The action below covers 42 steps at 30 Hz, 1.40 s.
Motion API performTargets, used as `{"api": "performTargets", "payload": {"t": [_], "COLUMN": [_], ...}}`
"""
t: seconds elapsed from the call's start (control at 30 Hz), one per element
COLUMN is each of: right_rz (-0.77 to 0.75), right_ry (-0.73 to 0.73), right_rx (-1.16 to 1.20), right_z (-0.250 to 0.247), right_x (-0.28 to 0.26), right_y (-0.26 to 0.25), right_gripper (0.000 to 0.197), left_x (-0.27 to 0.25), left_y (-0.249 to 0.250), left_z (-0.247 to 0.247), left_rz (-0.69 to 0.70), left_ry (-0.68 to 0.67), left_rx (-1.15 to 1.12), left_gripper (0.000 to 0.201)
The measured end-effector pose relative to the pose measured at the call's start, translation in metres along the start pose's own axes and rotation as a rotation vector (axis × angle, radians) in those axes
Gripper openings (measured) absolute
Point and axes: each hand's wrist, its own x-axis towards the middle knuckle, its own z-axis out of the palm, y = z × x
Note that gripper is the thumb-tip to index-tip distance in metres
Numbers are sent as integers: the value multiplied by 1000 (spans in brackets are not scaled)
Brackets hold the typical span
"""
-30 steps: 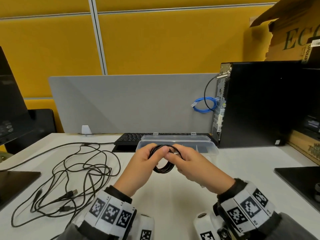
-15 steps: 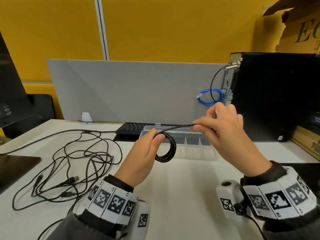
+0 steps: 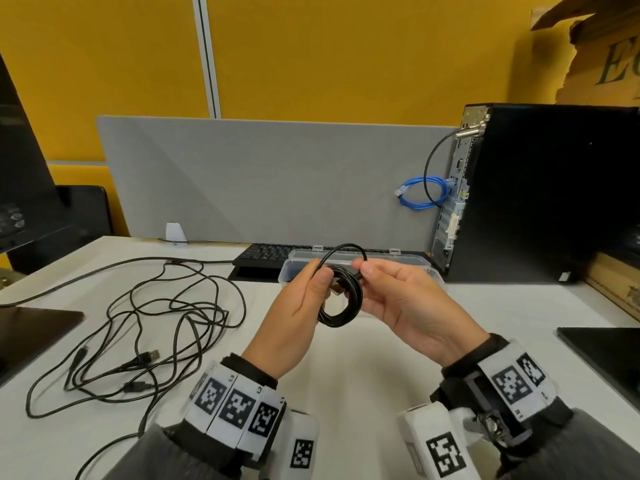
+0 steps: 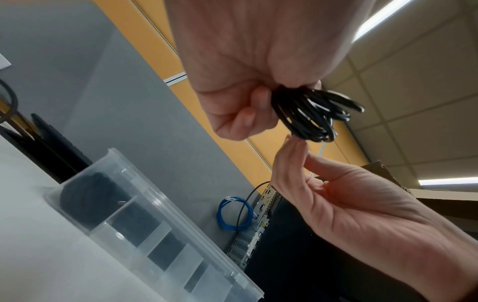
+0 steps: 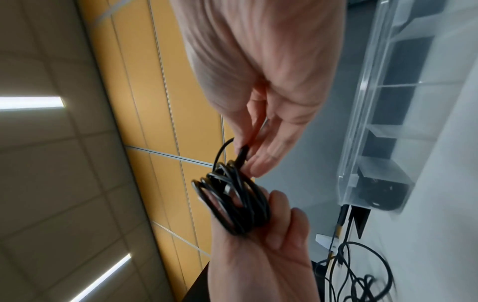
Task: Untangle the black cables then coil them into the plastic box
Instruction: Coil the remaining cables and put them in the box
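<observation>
Left hand: fingers and thumb curled round a small coiled black cable, held above the white desk.
Right hand: thumb and fingertips pinch the coil's free end, a loop arching over.
Tangled black cables: loose on desk, left.
Plastic box: clear, open, just behind the hands; one dark coil in its left end compartment.
Keyboard, grey divider: behind.

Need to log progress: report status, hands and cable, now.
Left hand grips black coil. Right hand pinches the cable's loose end at the coil. Plastic box open behind the hands. Tangled cables lie left on the desk; nothing blocking.
</observation>
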Motion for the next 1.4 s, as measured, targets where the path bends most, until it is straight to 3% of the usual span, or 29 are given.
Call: {"api": "performTargets", "payload": {"t": [0.2,0.4,0.57,0.63,0.77,0.9,1.07,1.2,1.27,1.4], "right_rz": [110,244,171,110,-38,-173,-548,-828,-842,-582], "right_ry": [-18,-21,-36,-61,-177,-83,175,168,110,-20], "right_rx": [199,325,235,172,-56,-317,-685,-859,-1086,-1588], "right_z": [5,10,17,18,19,18,5,9,9,10], "right_x": [0,0,-4,-8,-14,-10,-4,-13,-15,-19], "right_y": [4,16,16,14,11,13,0,-12,-13,-8], "right_gripper": [19,30,18,32,61,19,9,5,4,27], "left_x": [1,2,5,5,4,5,5,9,10,10], "left_y": [1,-5,-8,-12,-15,-15,-13,-13,-12,-11], "left_z": [2,6,6,5,1,4,2,-4,-8,-7], "left_rz": [10,-144,-137,-100,-77,-109,-169,-198,-209,-132], "left_ry": [-9,17,74,67,66,42,49,131,182,219], "left_rx": [-6,-166,-26,78,101,141,57,-50,-177,-216], "left_gripper": [26,41,34,35,34,28,29,29,26,22]}}
